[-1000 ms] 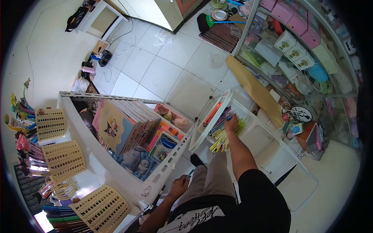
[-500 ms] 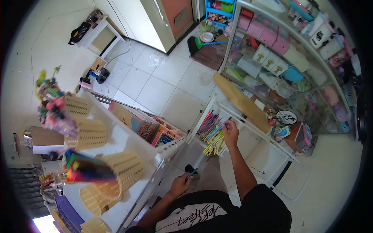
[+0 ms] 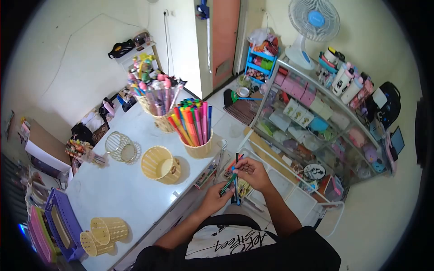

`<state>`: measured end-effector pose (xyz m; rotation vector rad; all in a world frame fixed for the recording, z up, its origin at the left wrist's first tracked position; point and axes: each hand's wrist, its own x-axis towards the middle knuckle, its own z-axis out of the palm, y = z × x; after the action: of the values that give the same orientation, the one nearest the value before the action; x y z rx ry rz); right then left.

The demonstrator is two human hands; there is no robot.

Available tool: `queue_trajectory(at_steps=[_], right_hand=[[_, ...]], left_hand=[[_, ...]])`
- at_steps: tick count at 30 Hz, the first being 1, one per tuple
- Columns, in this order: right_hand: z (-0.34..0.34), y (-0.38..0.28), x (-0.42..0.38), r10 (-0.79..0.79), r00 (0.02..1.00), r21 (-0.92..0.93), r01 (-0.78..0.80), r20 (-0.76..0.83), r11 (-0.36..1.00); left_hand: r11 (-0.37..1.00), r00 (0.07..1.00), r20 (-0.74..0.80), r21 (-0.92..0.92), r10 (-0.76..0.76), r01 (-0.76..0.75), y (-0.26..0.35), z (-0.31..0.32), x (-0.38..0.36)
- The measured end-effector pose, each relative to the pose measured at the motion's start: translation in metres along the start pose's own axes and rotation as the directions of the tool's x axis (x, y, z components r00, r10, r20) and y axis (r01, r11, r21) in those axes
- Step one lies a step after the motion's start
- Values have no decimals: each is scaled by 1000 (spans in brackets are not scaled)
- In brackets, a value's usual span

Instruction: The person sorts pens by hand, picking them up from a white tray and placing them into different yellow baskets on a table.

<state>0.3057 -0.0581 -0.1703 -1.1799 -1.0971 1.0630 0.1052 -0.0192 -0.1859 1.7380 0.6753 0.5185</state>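
My left hand (image 3: 216, 199) is closed around a dark green felt-tip pen (image 3: 229, 184) in front of my body. Against it stands a dark, blue-tipped pen (image 3: 236, 192), its lower end by my left fingers. My right hand (image 3: 254, 174) is pinched on pens at their upper part, with a bright blue end at its fingertips and a black end above. Partly hidden below my hands is an open white drawer with pencils and pens (image 3: 244, 186). To the left, a cream woven basket (image 3: 197, 150) packed with colourful felt-tip pens (image 3: 194, 119) stands on the table's edge.
On the white table (image 3: 131, 189) are a tipped cream basket (image 3: 160, 165), a wire-like basket (image 3: 121, 147), two more baskets (image 3: 110, 230) and purple trays (image 3: 63, 226). Novelty pens (image 3: 156, 88) fill baskets at the back. A glass cabinet (image 3: 312, 104) bearing a fan (image 3: 314, 20) stands right.
My right hand has come up from the drawer and met my left hand, pens now between them. The head view has tilted up, showing more of the tabletop and the fan.
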Motion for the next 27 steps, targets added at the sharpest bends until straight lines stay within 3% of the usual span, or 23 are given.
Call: queue_trajectory(at_steps=[2, 5, 7, 8, 10, 11, 13, 14, 16, 21, 23, 27], right_hand=[[12, -6, -1, -20, 998, 17, 19, 68, 1000], [27, -30, 6, -88, 991, 14, 87, 98, 996], [31, -63, 13, -75, 996, 73, 79, -55, 994], [32, -77, 21, -76, 996, 64, 78, -44, 995], [32, -103, 40, -330, 926, -9, 334, -185, 942], [35, -120, 49, -331, 927, -14, 334, -176, 943], [42, -148, 67, -545, 808, -143, 526, -222, 838], [43, -155, 79, -546, 810, -144, 527, -214, 838], [48, -165, 97, -772, 610, -335, 700, -180, 631], [65, -141, 112, -775, 631, -475, 670, -41, 571], [70, -139, 105, -788, 567, -667, 686, 240, 291], [66, -136, 98, -799, 545, -720, 658, 256, 218]], left_hand=[[990, 990, -86, -74, 114, -120, -9, 0, -9], [963, 988, -138, -250, 69, -102, -11, -2, -21], [964, 983, -162, -235, 85, -122, -12, -6, -30], [968, 981, -169, -215, 95, -131, -13, -9, -35], [969, 979, -187, -216, 78, -118, -13, -13, -44], [973, 979, -193, -208, 61, -102, -14, -15, -47], [974, 976, -208, -197, 71, -113, -20, -16, -52], [977, 973, -216, -179, 80, -119, -22, -15, -53], [970, 973, -224, -217, 58, -107, -25, -14, -55], [971, 958, -272, -192, 88, -144, -20, -19, -59], [975, 949, -285, -136, 133, -177, -20, -21, -58], [967, 952, -281, -181, 123, -179, -6, -25, -60]])
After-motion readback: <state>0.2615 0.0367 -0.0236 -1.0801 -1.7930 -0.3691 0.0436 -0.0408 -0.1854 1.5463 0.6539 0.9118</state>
